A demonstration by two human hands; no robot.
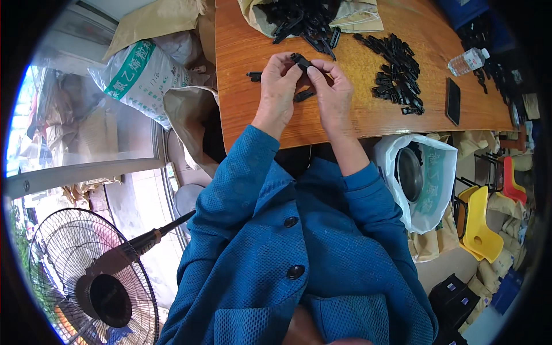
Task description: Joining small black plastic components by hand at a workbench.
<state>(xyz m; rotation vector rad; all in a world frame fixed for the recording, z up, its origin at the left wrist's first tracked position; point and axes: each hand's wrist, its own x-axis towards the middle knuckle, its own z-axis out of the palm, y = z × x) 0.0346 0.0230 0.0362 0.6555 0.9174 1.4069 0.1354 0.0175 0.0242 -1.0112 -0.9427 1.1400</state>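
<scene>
Above the near part of the wooden table [241, 115], my left hand [277, 86] and my right hand [330, 92] meet over one small black plastic part [300, 61]. Thumbs and fingers of both hands pinch it from either side. Just below it, between my hands, another black part [304, 95] lies on the wood. A further black piece [253, 76] rests left of my left wrist. To the right of my right hand spreads a loose pile of black plastic parts [397, 75]. Beyond my hands, more black parts [299, 20] heap on an opened paper sack [362, 14].
On the table's right side are a clear bottle [467, 62] and a black phone [453, 101]. A white sack [386, 155] holding a round dark pan stands below the edge. Yellow chair [482, 224] at right; floor fan [103, 293] and a printed sack [144, 77] at left.
</scene>
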